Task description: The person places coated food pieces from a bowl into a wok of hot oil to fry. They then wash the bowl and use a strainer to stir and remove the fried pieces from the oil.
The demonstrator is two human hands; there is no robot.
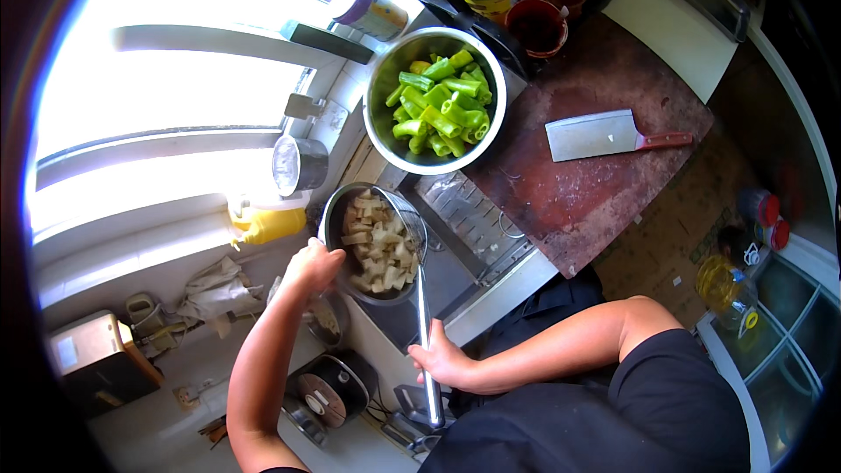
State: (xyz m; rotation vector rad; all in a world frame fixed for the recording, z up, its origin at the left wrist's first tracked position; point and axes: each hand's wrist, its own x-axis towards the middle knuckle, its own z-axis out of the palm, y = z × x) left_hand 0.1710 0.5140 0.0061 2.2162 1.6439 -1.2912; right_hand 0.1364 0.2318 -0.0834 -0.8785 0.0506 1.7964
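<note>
My left hand [317, 266] grips the left rim of a metal bowl [335, 218]. Pale cut chunks of food [381, 243] fill it; I cannot tell exactly what they are. In my right hand [443, 358] is the long steel handle of a strainer [422, 295]. Its mesh head leans at the bowl's right side, tilted beside the chunks, and its lower edge is hard to make out. Just beyond stands a large stainless steel bowl [374, 135] of cut green peppers [440, 105].
A cleaver [591, 136] with a red handle lies on the reddish cutting board [519, 177], whose corner juts past the counter edge. A yellow bottle [272, 223] and metal cup [309, 166] line the windowsill. An electric cooker [341, 381] stands lower left; an oil jug [729, 292] is at right.
</note>
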